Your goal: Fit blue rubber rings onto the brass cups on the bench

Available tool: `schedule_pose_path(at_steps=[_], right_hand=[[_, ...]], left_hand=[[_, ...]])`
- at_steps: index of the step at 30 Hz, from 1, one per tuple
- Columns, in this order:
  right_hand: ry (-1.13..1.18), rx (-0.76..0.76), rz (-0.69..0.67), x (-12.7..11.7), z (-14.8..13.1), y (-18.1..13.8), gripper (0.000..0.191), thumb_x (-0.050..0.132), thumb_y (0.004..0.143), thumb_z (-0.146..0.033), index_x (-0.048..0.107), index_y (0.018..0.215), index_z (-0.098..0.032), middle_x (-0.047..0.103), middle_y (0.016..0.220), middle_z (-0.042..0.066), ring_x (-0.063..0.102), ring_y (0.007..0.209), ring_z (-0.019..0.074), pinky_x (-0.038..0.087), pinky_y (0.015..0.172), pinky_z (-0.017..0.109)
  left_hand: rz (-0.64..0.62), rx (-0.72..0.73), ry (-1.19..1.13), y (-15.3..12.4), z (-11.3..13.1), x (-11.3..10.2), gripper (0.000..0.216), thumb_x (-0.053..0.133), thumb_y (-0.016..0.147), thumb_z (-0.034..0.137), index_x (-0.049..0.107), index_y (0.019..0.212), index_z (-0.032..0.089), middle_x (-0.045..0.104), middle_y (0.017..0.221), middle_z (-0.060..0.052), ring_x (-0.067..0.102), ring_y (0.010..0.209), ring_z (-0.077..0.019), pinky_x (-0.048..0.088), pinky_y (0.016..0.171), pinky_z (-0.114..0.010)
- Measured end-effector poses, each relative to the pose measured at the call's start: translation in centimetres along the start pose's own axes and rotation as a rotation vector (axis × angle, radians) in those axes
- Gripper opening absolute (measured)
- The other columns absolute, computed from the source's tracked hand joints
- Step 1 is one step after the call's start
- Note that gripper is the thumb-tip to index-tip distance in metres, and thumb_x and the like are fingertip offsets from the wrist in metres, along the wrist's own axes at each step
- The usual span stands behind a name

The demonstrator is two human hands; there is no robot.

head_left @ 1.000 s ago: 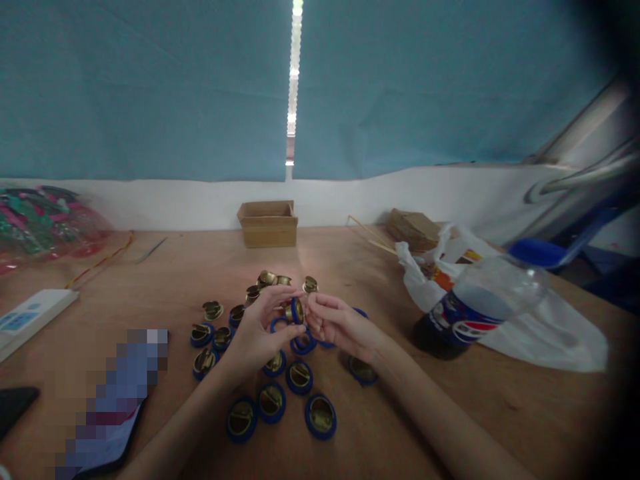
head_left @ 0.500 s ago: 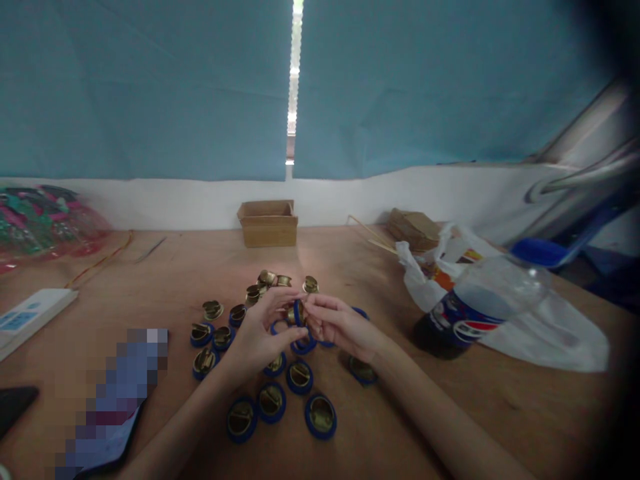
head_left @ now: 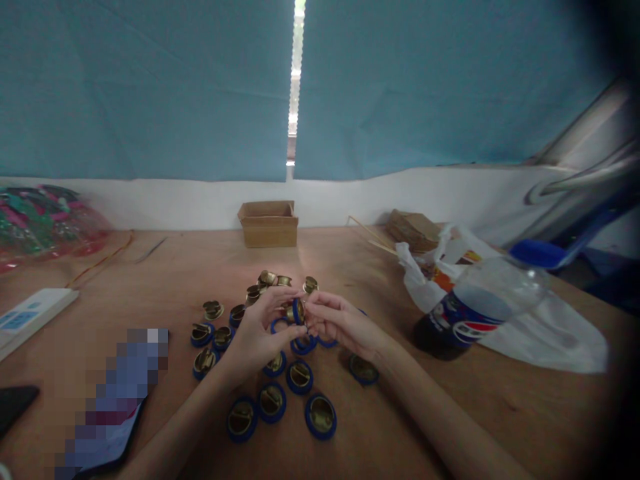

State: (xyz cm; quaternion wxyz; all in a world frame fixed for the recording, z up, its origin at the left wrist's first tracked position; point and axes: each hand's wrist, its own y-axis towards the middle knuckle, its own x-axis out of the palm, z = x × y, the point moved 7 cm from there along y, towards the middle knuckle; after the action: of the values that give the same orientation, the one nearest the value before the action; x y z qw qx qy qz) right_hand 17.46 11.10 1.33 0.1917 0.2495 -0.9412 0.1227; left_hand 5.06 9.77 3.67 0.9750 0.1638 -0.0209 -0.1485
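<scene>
Holding in the left hand [head_left: 263, 330], between curved thumb and fingers, a small round brass-coloured piece with a blue ring [head_left: 299, 311], tipped on edge above the table [head_left: 345, 257], well in from its far edge. Touching or nearly touching at the other side with the right hand [head_left: 345, 323], fingertips drawn narrow; impossible to tell whether gripping. Around and below, more blue-rimmed pieces [head_left: 320, 417], many with a bar across. Slightly nearer the far edge, a few brass pieces [head_left: 268, 277] showing no blue. By the far edge, an open cardboard box [head_left: 270, 233]. Toward the right edge, a bottle with a blue label [head_left: 465, 317] beside a white plastic bag [head_left: 560, 350]; toward the far right corner, a brown package [head_left: 413, 230]. Out to the left, a phone with a blurred screen [head_left: 115, 407].
</scene>
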Motion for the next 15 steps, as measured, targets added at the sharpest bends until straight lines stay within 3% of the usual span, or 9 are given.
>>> schedule_pose_path(at_steps=[15], right_hand=[[-0.028,0.032,0.054,-0.07,-0.13,-0.24,0.024,0.078,0.068,-0.029,0.059,0.073,-0.015,0.062,0.064,-0.003,0.058,0.054,0.0058,0.042,0.050,0.016]], left_hand=[[0.010,0.019,0.033,-0.09,0.27,0.11,0.047,0.072,0.069,0.010,0.054,0.112,0.019,0.063,0.114,-0.009,0.060,0.109,-0.0227,0.047,0.097,-0.040]])
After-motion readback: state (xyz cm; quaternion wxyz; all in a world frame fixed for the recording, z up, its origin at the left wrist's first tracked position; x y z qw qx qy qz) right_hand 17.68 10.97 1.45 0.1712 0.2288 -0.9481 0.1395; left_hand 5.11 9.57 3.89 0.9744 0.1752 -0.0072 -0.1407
